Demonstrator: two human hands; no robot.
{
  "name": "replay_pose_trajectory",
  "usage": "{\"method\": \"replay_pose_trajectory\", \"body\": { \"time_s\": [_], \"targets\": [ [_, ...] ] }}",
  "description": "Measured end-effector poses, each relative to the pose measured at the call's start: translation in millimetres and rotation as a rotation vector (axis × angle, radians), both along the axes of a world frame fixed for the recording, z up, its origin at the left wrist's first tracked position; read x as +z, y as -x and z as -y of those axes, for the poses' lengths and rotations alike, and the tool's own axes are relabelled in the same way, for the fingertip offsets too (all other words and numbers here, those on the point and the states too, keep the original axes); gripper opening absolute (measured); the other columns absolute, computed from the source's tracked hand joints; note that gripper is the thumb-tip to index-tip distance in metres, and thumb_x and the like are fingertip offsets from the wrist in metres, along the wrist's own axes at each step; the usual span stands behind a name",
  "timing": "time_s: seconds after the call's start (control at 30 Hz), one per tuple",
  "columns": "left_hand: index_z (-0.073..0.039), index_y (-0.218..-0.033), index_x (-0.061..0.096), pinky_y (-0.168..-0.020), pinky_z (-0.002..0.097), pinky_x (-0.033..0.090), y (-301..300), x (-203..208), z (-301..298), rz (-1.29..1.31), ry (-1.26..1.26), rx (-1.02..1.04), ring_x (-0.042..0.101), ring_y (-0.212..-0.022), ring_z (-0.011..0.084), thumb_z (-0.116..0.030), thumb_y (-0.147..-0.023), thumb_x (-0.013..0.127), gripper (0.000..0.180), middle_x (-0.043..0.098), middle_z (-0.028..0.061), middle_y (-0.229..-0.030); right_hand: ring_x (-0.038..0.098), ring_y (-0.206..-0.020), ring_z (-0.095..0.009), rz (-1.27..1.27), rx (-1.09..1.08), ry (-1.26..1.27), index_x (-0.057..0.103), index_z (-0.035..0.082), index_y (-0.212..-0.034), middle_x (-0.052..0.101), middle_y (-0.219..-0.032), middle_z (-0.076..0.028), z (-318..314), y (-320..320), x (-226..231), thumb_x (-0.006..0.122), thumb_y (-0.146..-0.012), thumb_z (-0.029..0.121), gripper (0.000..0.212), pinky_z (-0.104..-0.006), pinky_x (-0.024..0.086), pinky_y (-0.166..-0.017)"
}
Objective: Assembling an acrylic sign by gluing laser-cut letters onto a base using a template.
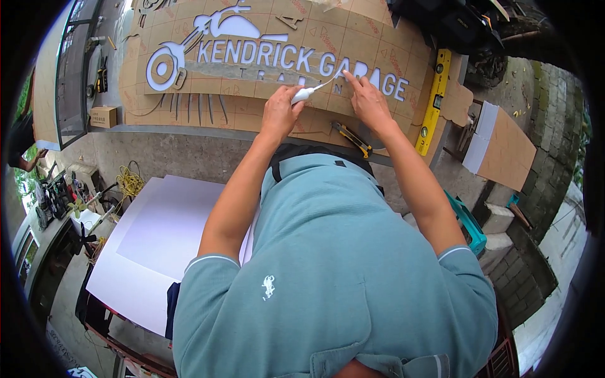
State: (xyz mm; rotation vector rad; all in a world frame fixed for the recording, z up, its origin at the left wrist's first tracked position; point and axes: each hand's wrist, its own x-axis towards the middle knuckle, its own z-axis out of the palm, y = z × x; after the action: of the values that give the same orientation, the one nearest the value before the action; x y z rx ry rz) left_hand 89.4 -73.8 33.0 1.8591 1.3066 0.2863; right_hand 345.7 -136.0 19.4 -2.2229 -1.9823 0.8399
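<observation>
My left hand (280, 112) is closed around a small white bottle (304, 95) with a long, thin, curved white nozzle. At the nozzle's far end, the fingers of my right hand (368, 104) are pinched together; its tip is too small to make out. Both hands are over a brown paper-covered sheet (252, 85) on the workbench. Cut through the paper are white letter shapes and a white motorcycle outline (236, 26). A yellow and black utility knife (353, 140) lies by the near edge, below my right hand.
A yellow spirit level (433, 104) lies along the bench's right end. Farther left are a small cardboard box (104, 117) and black-and-yellow pliers (101, 79). Large white sheets (151, 239) rest behind me at left, near coiled yellow cord (130, 183). Another person's hand (39, 154) shows at far left.
</observation>
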Motion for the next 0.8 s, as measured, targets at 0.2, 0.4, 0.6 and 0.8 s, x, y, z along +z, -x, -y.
{"method": "replay_pose_trajectory", "body": {
  "time_s": [0.2, 0.4, 0.6, 0.8],
  "targets": [
    [-0.01, -0.124, 0.072, -0.09, 0.0453, 0.054, 25, 10, 20, 0.059, -0.014, 0.084, 0.067, -0.1, 0.0369, -0.009, -0.085, 0.077, 0.039, 0.072, 0.0137, -0.11, 0.066, -0.105, -0.04, -0.029, 0.025, -0.049, 0.043, 0.016, -0.156, 0.06, -0.115, -0.02, -1, 5, 0, 0.055, -0.093, 0.004, 0.065, -0.0499, 0.055, -0.091],
    [-0.007, -0.12, 0.071, -0.092, 0.0453, 0.053, 44, 23, 43, 0.109, 0.047, 0.164, 0.065, -0.101, 0.0371, -0.007, -0.085, 0.077, 0.036, 0.073, 0.0149, -0.111, 0.067, -0.102, -0.041, -0.049, 0.001, -0.012, 0.045, 0.014, -0.155, 0.061, -0.112, -0.02, -4, -1, 1, 0.054, -0.09, 0.001, 0.066, -0.0506, 0.055, -0.09],
    [-0.01, -0.124, 0.067, -0.088, 0.0448, 0.054, 69, 29, 49, 0.063, 0.096, 0.28, 0.066, -0.098, 0.0372, -0.01, -0.088, 0.076, 0.037, 0.071, 0.0172, -0.106, 0.066, -0.103, -0.04, 0.039, 0.064, -0.006, 0.043, 0.015, -0.157, 0.06, -0.113, -0.019, -9, -2, 0, 0.055, -0.093, 0.003, 0.066, -0.0498, 0.055, -0.089],
    [-0.008, -0.122, 0.067, -0.084, 0.0428, 0.054, 90, 15, 47, 0.072, 0.108, 0.398, 0.067, -0.093, 0.0357, -0.011, -0.089, 0.078, 0.035, 0.069, 0.0186, -0.103, 0.065, -0.105, -0.039, 0.039, 0.071, -0.014, 0.041, 0.016, -0.157, 0.061, -0.114, -0.018, -11, 2, 1, 0.055, -0.094, 0.004, 0.066, -0.0496, 0.055, -0.09]
  ]
}}
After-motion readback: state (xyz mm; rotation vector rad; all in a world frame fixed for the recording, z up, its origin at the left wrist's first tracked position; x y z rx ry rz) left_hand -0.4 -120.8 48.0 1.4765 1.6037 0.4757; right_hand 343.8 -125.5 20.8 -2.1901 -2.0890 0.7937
